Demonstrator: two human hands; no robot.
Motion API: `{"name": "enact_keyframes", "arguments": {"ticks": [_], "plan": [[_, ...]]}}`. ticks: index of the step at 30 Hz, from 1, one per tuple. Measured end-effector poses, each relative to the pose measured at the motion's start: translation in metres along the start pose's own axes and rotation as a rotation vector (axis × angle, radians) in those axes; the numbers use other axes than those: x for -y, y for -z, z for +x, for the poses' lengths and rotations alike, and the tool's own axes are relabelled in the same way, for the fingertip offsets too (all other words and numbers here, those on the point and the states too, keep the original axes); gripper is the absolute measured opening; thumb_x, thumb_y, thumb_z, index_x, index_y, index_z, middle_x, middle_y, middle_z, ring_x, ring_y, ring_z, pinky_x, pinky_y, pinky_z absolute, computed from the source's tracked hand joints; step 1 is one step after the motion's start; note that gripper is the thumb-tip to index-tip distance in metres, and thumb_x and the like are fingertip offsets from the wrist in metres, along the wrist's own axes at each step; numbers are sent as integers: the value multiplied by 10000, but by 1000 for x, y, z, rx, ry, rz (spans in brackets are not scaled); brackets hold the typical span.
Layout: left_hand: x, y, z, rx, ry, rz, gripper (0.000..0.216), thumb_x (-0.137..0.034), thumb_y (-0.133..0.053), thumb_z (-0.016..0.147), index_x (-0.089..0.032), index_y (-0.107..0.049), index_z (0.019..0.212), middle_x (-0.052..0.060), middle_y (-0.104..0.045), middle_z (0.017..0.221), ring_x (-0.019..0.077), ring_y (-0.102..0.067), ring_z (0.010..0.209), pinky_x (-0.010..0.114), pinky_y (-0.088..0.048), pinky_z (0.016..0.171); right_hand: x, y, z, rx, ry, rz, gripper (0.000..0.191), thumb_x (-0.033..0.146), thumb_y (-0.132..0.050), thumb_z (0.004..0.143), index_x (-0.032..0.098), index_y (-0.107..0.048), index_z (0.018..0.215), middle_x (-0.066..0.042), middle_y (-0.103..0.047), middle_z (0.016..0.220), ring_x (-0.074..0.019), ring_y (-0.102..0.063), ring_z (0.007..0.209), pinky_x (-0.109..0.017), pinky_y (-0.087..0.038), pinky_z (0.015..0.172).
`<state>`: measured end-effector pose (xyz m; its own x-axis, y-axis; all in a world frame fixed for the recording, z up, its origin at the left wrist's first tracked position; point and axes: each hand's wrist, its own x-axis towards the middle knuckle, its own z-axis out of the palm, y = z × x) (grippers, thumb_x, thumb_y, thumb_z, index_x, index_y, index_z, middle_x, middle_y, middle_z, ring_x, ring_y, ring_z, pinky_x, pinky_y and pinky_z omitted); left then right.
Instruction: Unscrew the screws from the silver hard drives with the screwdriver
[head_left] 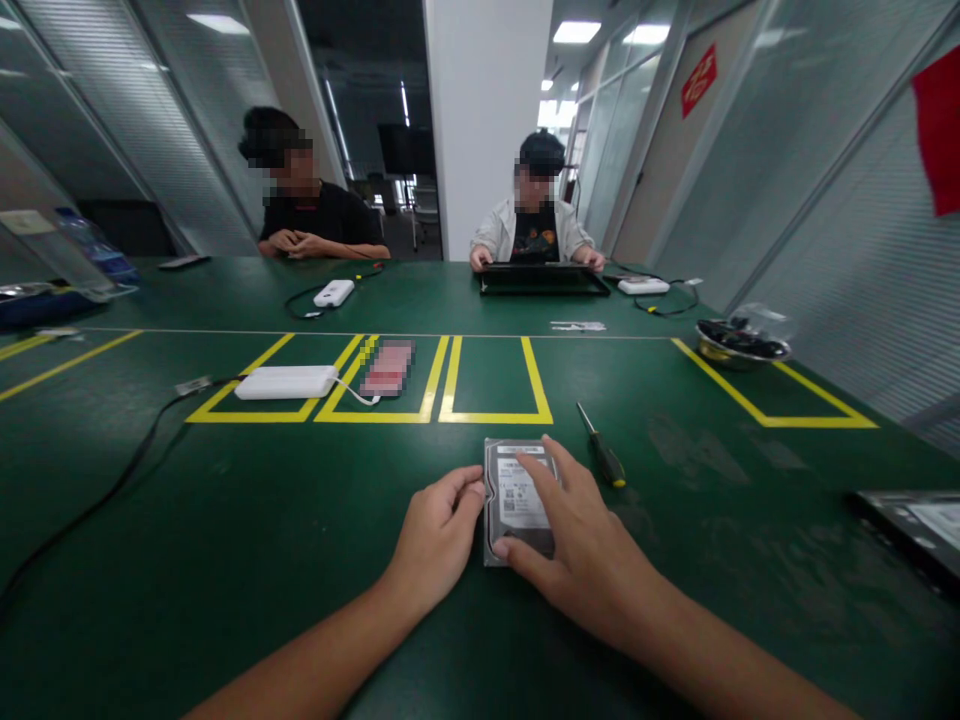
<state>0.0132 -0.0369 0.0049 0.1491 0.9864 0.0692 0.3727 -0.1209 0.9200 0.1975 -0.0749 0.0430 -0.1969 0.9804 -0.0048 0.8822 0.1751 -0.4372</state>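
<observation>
The hard drive [517, 505] lies flat toward the near edge of the worktop [300, 560]; fingers of the left hand [441, 528] bunch together at its left side, seemingly steadying it; whether they pinch its rim I cannot tell; the right hand's [592, 530] spread fingers partly hide its right side; toward the worktop's right edge, a dark device [911, 530] is cut off.

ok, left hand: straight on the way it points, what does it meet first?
The hard drive, at its left edge. The left hand has its fingertips right beside that edge, possibly touching already; depth is unclear from this one view.
</observation>
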Motion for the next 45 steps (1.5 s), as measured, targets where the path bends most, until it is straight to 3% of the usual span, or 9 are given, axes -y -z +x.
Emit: {"name": "enact_keyframes", "arguments": {"ticks": [7, 11, 18, 22, 25, 27, 30, 37, 45], "plan": [[4, -6, -12, 33, 111, -127, 547, -354, -567, 912, -76, -524, 1381, 129, -710, 1199, 247, -680, 1106, 349, -532, 965, 7, -2, 5, -43, 35, -82, 819, 496, -630, 836, 259, -288, 1541, -109, -69, 1609, -357, -164, 1450, -569, -431, 1046], [2, -7, -17, 20, 118, -88, 587, -402, -534, 932, -86, -488, 1424, 131, -700, 1220, 264, -668, 1131, 356, -531, 956, 13, 1, 10, -19, 24, -167, 811, 466, -631, 838, 261, -290, 1544, -126, -38, 1610, -400, -169, 1433, -595, -474, 971], [-1, -6, -20, 11, 103, -1, 585, -473, -505, 948, -118, -517, 1412, 101, -750, 1078, 295, -659, 1131, 373, -536, 893, 20, -3, 18, 0, 23, -309, 849, 526, -618, 853, 268, -232, 1564, -141, -15, 1612, -445, -186, 1400, -604, -519, 865], [2, -6, -19, 19, 117, -51, 555, -474, -507, 952, -146, -527, 1399, 107, -720, 1166, 279, -693, 1051, 359, -542, 850, 23, -6, 22, -2, 30, -355, 820, 482, -578, 875, 255, -210, 1571, -144, 1, 1613, -454, -191, 1389, -599, -531, 822], [3, -5, -16, 19, 122, -109, 508, -460, -500, 954, -149, -550, 1353, 120, -696, 1215, 266, -704, 1016, 364, -528, 879, 24, -5, 22, 20, 14, -352, 857, 444, -612, 830, 260, -218, 1569, -139, -2, 1615, -453, -211, 1380, -595, -528, 822], [1, -3, -13, 22, 130, -144, 472, -444, -482, 957, -140, -554, 1310, 116, -730, 1113, 266, -693, 1037, 373, -506, 910, 24, -4, 21, 36, 6, -339, 903, 432, -646, 789, 260, -224, 1568, -142, -5, 1614, -457, -220, 1374, -604, -518, 831], [-2, 2, -7, -27, 146, -125, 415, -436, -458, 951, -157, -537, 1248, 73, -742, 934, 264, -678, 1019, 384, -480, 900, 22, -3, 16, 61, 16, -331, 945, 425, -672, 757, 252, -223, 1570, -146, 9, 1615, -463, -224, 1372, -626, -494, 861], [3, 8, -1, -178, 156, -63, 394, -460, -427, 943, -199, -527, 1221, 67, -663, 1037, 257, -631, 1002, 354, -476, 797, 18, 2, -2, 121, 58, -326, 948, 376, -676, 744, 260, -229, 1572, -134, 31, 1618, -452, -211, 1395, -638, -457, 936], [0, 7, -3, -165, 159, -56, 391, -451, -466, 907, -198, -544, 1194, 54, -627, 1011, 248, -599, 960, 367, -465, 847, 1, 2, -32, 113, 78, -278, 954, 323, -670, 692, 266, -280, 1561, -119, -26, 1621, -470, -260, 1370, -671, -444, 953]]}}
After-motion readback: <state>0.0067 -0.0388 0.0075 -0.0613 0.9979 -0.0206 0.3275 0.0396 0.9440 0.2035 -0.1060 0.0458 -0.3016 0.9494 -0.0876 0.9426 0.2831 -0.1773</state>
